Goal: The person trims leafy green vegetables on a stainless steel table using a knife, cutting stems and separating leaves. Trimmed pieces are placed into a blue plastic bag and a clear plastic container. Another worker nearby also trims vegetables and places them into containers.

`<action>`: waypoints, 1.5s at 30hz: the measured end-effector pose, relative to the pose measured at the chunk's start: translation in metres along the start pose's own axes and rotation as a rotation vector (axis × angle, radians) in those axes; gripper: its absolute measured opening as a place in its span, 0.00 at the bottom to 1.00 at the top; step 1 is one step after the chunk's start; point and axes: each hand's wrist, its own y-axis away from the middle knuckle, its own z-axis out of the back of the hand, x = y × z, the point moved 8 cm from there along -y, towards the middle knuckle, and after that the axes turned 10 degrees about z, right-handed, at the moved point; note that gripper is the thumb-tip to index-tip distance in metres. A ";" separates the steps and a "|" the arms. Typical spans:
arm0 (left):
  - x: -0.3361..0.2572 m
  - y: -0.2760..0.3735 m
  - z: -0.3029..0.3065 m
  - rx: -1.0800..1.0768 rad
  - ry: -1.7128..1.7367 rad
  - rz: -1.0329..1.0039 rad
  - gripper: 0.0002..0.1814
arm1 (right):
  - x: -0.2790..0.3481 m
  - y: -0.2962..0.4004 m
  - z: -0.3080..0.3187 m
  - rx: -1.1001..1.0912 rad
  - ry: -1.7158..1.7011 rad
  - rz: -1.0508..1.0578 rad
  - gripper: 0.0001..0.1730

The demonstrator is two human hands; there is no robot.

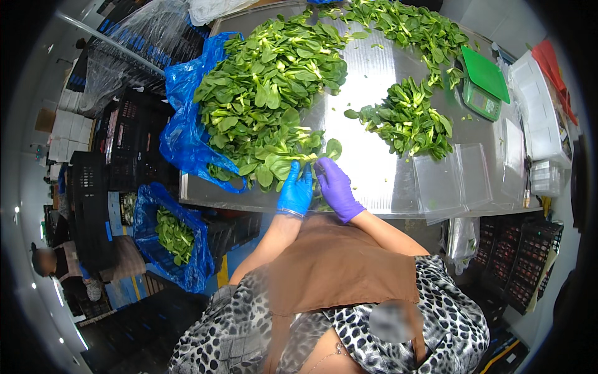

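Observation:
My left hand (295, 192), in a blue glove, holds a leafy green plant (279, 163) by its pale stem end, just above the table's near edge. Close against it, my right hand (337, 189), in a purple glove, pinches at the same stem end, with a round leaf (333, 148) sticking up past the fingertips. Behind my left hand lies a large heap of leafy greens (275, 75), partly on a blue plastic bag (184, 117). A smaller pile of greens (411, 119) lies right of my hands on the metal table (359, 173).
More greens (411, 23) lie along the far side. A green kitchen scale (483, 89) and a white foam box (537, 103) stand at the right, near clear plastic bags (451, 180). Below left is a blue-lined crate (140, 224) with greens. A person (65, 266) is at far left.

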 end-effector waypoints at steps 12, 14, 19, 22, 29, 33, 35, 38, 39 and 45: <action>0.003 0.005 -0.007 -0.078 -0.791 -0.021 0.15 | -0.056 0.012 -0.001 0.128 -0.836 -0.705 0.26; 0.017 -0.003 -0.015 -0.020 -1.086 0.051 0.22 | -0.071 0.016 0.005 0.075 -0.761 -0.754 0.28; -0.033 -0.018 -0.070 0.112 -1.463 -0.495 0.32 | -0.123 0.015 0.077 -0.428 -0.779 -0.838 0.21; -0.113 -0.036 -0.073 -0.171 -1.569 -0.892 0.19 | -0.164 0.004 0.118 -0.697 -1.234 -0.673 0.26; -0.159 -0.076 -0.035 -0.423 -2.088 -0.722 0.18 | -0.136 -0.064 0.032 -0.222 -0.542 -0.659 0.14; -0.170 -0.063 -0.002 -0.414 -1.805 -0.602 0.17 | -0.133 -0.106 -0.060 0.202 0.202 -0.213 0.12; -0.179 -0.056 0.015 -0.378 -1.631 -0.597 0.17 | -0.141 -0.110 -0.088 0.334 0.368 -0.146 0.08; -0.193 -0.032 0.011 -0.415 -1.526 -0.687 0.16 | -0.167 -0.103 -0.105 0.391 0.500 -0.167 0.09; -0.196 -0.025 0.011 -0.428 -1.492 -0.735 0.15 | -0.166 -0.103 -0.103 0.429 0.491 -0.178 0.09; -0.179 -0.005 -0.013 -0.328 -1.708 -0.783 0.15 | -0.159 -0.091 -0.073 0.420 0.176 -0.459 0.15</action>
